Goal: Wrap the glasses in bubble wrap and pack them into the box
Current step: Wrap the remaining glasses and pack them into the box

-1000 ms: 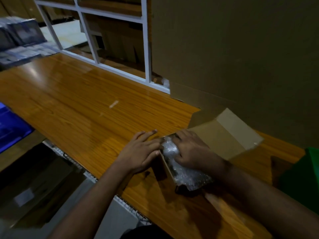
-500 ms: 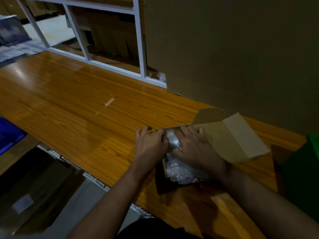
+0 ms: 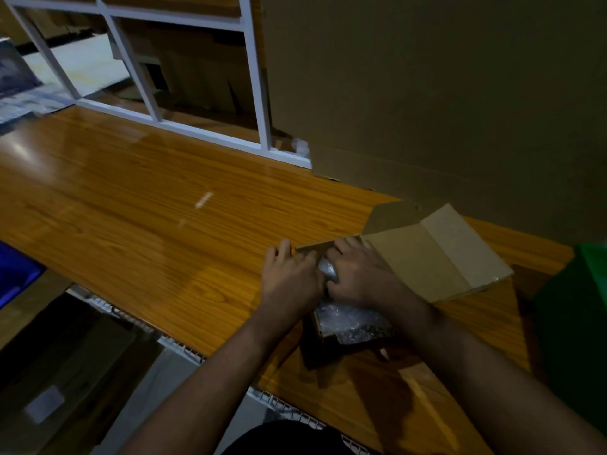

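Observation:
A small brown cardboard box [image 3: 427, 257] lies on the wooden table with its lid flap open to the right. A bundle of bubble wrap [image 3: 351, 320] sits inside it, shiny and crumpled; the glasses within are hidden. My left hand [image 3: 292, 274] presses on the box's left wall and the bundle's far end. My right hand [image 3: 358, 274] lies flat on top of the bundle, pushing it down into the box. The two hands touch each other over the wrap.
A big upright cardboard sheet [image 3: 443, 93] stands behind the box. A white metal frame [image 3: 259, 93] runs along the table's back edge. A green object [image 3: 578, 323] sits at the right, a blue bin [image 3: 13, 277] at the left.
My left hand has slid right against the box wall and met my right hand. The wrapped bundle sits deeper in the box, which now lies flatter on the table.

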Tool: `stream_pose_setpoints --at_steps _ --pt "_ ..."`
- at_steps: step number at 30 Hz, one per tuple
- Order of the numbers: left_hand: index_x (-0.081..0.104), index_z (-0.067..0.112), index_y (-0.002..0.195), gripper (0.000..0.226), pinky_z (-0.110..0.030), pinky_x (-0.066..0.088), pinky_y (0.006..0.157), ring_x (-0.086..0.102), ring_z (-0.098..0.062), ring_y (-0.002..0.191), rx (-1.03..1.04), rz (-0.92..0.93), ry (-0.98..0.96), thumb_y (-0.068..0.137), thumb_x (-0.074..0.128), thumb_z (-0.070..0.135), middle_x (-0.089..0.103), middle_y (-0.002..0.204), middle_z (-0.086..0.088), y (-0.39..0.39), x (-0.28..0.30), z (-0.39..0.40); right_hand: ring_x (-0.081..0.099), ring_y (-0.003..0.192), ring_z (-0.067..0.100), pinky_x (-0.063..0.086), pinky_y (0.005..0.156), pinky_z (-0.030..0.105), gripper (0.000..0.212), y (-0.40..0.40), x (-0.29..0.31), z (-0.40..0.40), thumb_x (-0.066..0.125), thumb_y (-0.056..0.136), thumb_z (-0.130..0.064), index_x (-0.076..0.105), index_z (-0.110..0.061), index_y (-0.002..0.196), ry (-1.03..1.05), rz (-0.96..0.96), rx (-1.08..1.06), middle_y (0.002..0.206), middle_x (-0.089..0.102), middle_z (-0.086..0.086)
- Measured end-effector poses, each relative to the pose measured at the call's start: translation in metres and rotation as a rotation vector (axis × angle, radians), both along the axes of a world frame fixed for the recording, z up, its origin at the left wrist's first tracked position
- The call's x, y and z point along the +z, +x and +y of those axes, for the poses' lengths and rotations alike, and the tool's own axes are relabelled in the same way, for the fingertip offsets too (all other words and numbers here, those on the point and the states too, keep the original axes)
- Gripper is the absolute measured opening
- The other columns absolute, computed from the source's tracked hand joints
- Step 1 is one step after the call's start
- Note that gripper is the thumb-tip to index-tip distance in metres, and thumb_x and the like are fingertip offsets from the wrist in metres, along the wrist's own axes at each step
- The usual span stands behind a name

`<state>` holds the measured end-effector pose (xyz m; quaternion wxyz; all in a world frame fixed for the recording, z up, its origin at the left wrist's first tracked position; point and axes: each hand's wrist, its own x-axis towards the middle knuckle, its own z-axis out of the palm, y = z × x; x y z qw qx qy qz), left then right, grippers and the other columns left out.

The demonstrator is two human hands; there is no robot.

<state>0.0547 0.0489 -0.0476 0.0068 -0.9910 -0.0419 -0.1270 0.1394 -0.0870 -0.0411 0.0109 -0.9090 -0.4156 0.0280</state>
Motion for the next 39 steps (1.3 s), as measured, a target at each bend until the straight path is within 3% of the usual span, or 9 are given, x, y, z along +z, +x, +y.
stream_pose_setpoints --at_steps 9,12,16,21,26,30,33,36,39 --pt "0.066 0.012 0.108 0.040 -0.047 0.033 0.094 0.045 -0.035 0.120 -0.039 0.175 0.038 0.095 0.039 0.038 0.069 0.111 -0.008 -0.003 0.012 -0.008 0.049 0.087 0.030 0.040 0.085 0.044 0.041 -0.021 -0.014 0.005 0.034 0.090 -0.043 0.057 -0.010 0.099 0.071 -0.081 -0.052 0.097 0.053 0.014" --pt "0.070 0.008 0.079 0.038 -0.046 0.041 0.085 0.058 -0.038 0.099 -0.061 0.207 0.071 0.086 0.044 0.034 0.072 0.084 -0.011 -0.004 0.018 -0.008 0.052 0.085 0.032 0.042 0.082 0.045 0.045 -0.018 -0.011 0.004 0.034 0.085 -0.046 0.058 -0.009 0.095 -0.005 -0.040 -0.073 0.091 0.059 0.015" --pt "0.065 0.008 0.061 0.042 -0.042 0.032 0.080 0.058 -0.036 0.086 -0.062 0.117 0.076 0.082 0.040 0.034 0.067 0.066 -0.012 0.000 0.011 -0.006 0.051 0.105 0.035 0.040 0.099 0.048 0.072 0.004 -0.001 0.005 0.029 0.066 -0.062 0.059 -0.008 0.104 -0.120 0.116 -0.096 0.104 0.062 0.012" --pt "0.066 0.009 0.105 0.045 -0.046 0.025 0.103 0.038 -0.032 0.123 0.008 0.252 0.069 0.097 0.035 0.040 0.066 0.114 -0.010 0.001 0.015 -0.008 0.050 0.105 0.034 0.039 0.089 0.039 0.057 0.004 0.003 0.004 0.052 0.077 -0.052 0.059 -0.004 0.106 -0.058 0.100 -0.065 0.111 0.056 0.017" --pt "0.065 0.010 0.109 0.050 -0.045 0.026 0.104 0.035 -0.030 0.123 0.062 0.302 0.084 0.097 0.032 0.045 0.064 0.117 -0.009 0.003 0.017 -0.013 0.055 0.104 0.034 0.046 0.081 0.038 0.053 0.000 0.002 0.000 0.062 0.084 -0.044 0.053 -0.003 0.117 -0.013 0.112 -0.112 0.117 0.052 0.020" --pt "0.066 0.012 0.107 0.046 -0.047 0.025 0.106 0.034 -0.032 0.127 0.077 0.360 0.071 0.098 0.034 0.044 0.063 0.120 -0.009 0.003 0.023 -0.014 0.053 0.113 0.037 0.047 0.086 0.040 0.078 0.005 0.018 0.005 0.060 0.079 -0.055 0.042 -0.005 0.136 -0.108 0.232 -0.124 0.125 0.055 0.023" --pt "0.069 0.010 0.094 0.048 -0.046 0.030 0.100 0.042 -0.033 0.118 0.085 0.290 0.071 0.098 0.033 0.042 0.068 0.106 -0.011 -0.005 0.019 -0.018 0.050 0.121 0.035 0.043 0.095 0.038 0.081 0.004 0.032 0.003 0.062 0.079 -0.061 0.046 -0.004 0.134 -0.134 0.261 -0.108 0.133 0.053 0.020" --pt "0.073 0.010 0.097 0.056 -0.047 0.031 0.098 0.054 -0.034 0.107 0.156 0.254 0.081 0.096 0.033 0.049 0.071 0.102 -0.013 -0.012 0.015 -0.019 0.039 0.133 0.032 0.037 0.108 0.041 0.081 -0.009 0.043 -0.006 0.063 0.079 -0.063 0.046 -0.011 0.138 -0.064 0.068 -0.089 0.141 0.049 0.013" --pt "0.072 0.015 0.100 0.053 -0.042 0.036 0.095 0.066 -0.029 0.095 0.188 0.190 0.087 0.097 0.036 0.055 0.072 0.102 -0.008 -0.023 0.015 -0.019 0.039 0.128 0.025 0.040 0.103 0.039 0.064 -0.035 0.049 -0.020 0.069 0.086 -0.047 0.048 -0.017 0.138 0.011 0.019 -0.158 0.137 0.050 0.007"
